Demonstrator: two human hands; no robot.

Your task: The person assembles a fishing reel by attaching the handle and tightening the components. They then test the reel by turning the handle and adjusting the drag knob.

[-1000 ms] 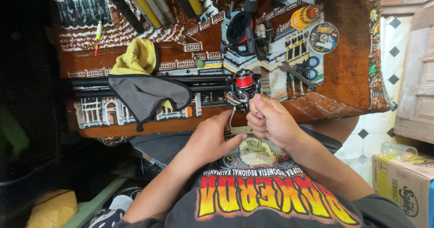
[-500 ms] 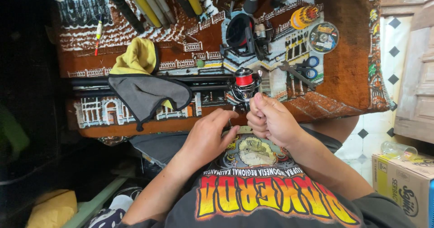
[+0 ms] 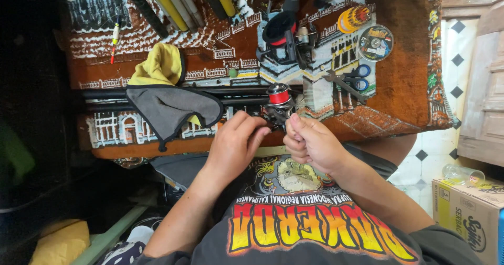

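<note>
We see both hands working at a small fishing reel (image 3: 279, 103) with a red, glossy spool and black metal body, mounted on a dark rod (image 3: 173, 94) that lies across the patterned woven rug (image 3: 399, 102). The left hand (image 3: 233, 145) sits just below-left of the reel, fingers curled, tips touching the reel's underside. The right hand (image 3: 311, 141) is just below-right of the reel, closed into a loose fist, thumb and forefinger pinched on something too small to tell, likely a reel part.

Left of the reel: a soft grey pouch (image 3: 176, 110) with yellow lining, draped over the rod. Above the reel: a second, larger black-and-red reel (image 3: 283, 36). Up-right of the reel: a round flat line spool (image 3: 375, 43) with a dark printed label, and an orange-yellow ribbed spool (image 3: 354, 18) beside it. Right of the reel: blue-handled scissors (image 3: 353, 81). Far up-left: a slim white-red float (image 3: 115, 40) and yellow rod tubes (image 3: 168, 2). Far down-right of the reel: a brown cardboard box (image 3: 467, 215) with dark print, on the checked tile floor (image 3: 454, 49).
</note>
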